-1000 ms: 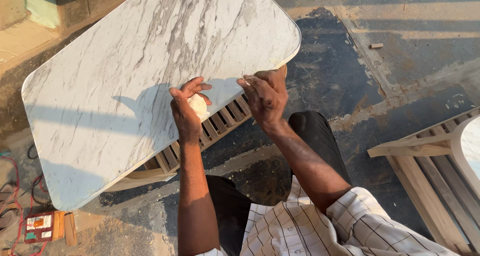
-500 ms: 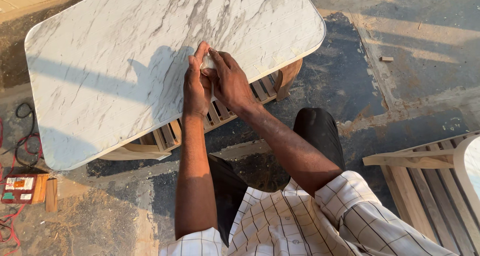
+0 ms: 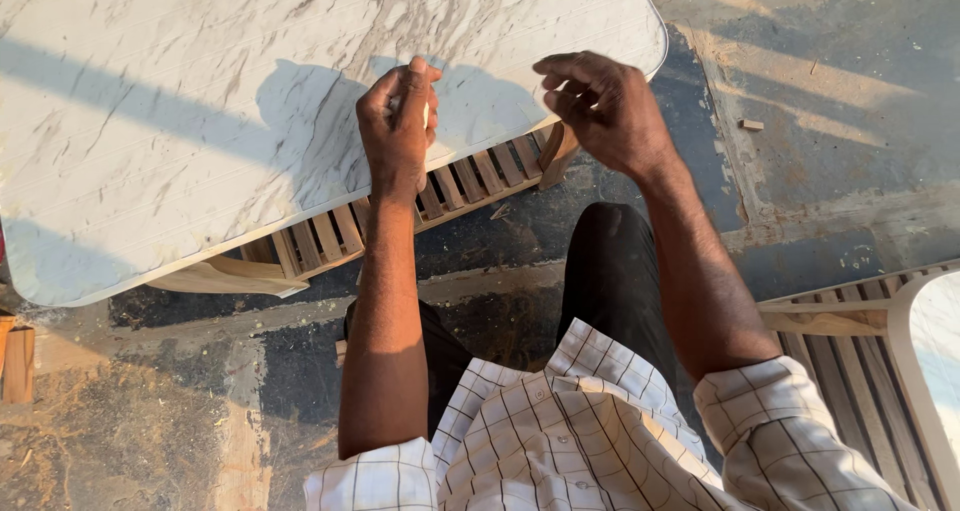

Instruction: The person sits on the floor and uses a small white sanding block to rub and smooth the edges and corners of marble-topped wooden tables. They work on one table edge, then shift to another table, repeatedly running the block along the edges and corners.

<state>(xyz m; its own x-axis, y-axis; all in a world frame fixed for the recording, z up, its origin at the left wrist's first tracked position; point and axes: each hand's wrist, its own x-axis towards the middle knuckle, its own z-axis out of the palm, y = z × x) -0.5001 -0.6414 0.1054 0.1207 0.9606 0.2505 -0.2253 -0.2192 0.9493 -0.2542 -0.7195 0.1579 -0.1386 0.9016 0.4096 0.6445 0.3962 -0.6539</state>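
Observation:
A white marble-patterned tabletop [image 3: 200,121] with rounded corners lies over a wooden slatted frame [image 3: 470,176]. My left hand [image 3: 398,121] hovers over the top's near edge, its fingers curled around a small pale object that is mostly hidden. My right hand [image 3: 605,106] is held over the tabletop's right end, fingers bent and apart, with nothing in it. The two hands are a short way apart. My knee in dark trousers [image 3: 610,261] is just below the table's edge.
A second slatted wooden frame [image 3: 850,351] with a white top [image 3: 935,331] stands at the lower right. A small wood offcut [image 3: 750,125] lies on the stained concrete floor [image 3: 820,91]. Sawdust covers the ground at lower left, beside a wooden block [image 3: 15,361].
The hands were pressed together over the table's edge half a second ago; now the right hand has drawn away to the right. The view has shifted closer over the tabletop.

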